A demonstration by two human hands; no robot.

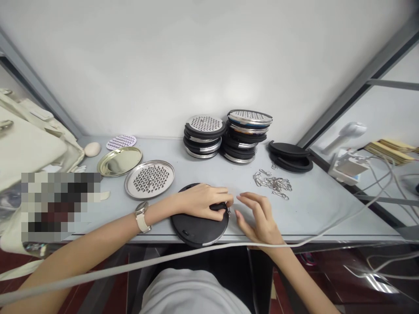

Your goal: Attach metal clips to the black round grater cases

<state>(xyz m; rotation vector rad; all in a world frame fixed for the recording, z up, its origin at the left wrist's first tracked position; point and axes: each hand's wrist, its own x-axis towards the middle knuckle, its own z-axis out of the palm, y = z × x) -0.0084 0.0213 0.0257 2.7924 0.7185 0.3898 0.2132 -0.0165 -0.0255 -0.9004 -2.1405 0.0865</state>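
The left forearm reaches in from the lower left, a pale-strapped watch at its wrist, and the left hand (204,201) lies palm down, fingers curled with thumb and fingertips drawn close together. From the lower right the bare right forearm angles up and inward; the right hand (260,218) is half open, apart from the left, its thumb and bent fingers pointing toward it.

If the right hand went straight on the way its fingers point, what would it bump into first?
Probably the left hand: its fingertips, at the edge of the black disc, lie just across a gap from the right hand, though depth is unclear.
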